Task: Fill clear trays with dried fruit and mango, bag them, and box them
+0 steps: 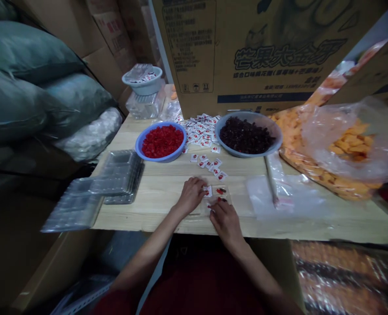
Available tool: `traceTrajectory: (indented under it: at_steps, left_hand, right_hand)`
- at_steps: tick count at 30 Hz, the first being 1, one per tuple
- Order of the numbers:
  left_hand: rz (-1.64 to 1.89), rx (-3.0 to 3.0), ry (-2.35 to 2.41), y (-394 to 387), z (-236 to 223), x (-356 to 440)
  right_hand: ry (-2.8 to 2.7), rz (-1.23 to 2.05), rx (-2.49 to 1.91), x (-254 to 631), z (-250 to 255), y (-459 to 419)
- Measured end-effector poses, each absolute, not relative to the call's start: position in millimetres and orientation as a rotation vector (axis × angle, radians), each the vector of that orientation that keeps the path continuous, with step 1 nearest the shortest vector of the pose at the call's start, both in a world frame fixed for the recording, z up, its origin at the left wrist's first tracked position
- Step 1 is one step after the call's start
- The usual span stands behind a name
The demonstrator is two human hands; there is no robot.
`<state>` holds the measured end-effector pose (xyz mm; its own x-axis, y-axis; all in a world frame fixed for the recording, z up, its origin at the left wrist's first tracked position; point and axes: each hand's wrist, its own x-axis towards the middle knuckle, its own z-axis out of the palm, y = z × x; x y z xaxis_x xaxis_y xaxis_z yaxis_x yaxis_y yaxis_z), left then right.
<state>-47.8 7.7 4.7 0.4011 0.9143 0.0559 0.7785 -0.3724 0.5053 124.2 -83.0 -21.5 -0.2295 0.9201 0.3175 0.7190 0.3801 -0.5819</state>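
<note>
A shallow clear plastic tray (227, 191) lies near the table's front edge, with small red and dark pieces (220, 191) in one compartment. My left hand (191, 193) is at its left side, fingertips closed on a small white printed packet (208, 190). Over the tray's near part, my right hand (227, 221) has its fingers bent and drawn together. Small red spots show at its fingertips; whether they are held pieces or nails I cannot tell. Loose white packets (209, 165) lie just beyond the tray.
Behind are a blue bowl of red pieces (185, 136), a bowl of dark pieces (278, 139) and a packet pile (200, 127). Stacked clear trays (120, 173) stand left. Plastic bags (256, 197) and a large orange-filled bag (332, 179) lie right. A big carton (194, 57) rises behind.
</note>
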Motion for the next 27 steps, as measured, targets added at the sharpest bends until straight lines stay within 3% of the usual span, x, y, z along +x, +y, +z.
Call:
traceTrajectory:
  at_steps: [18,27]
  left_hand:
    - [0.575,2.169,1.534,-26.3,7.4,-52.1]
    - [0.182,2.323,1.416,-32.0,11.1,-38.2]
  right_hand:
    - [-2.03,0.477,-1.434,135.3,-20.9,-92.0]
    - [-2.042,0.411,-1.534,141.1,-37.9,-82.5]
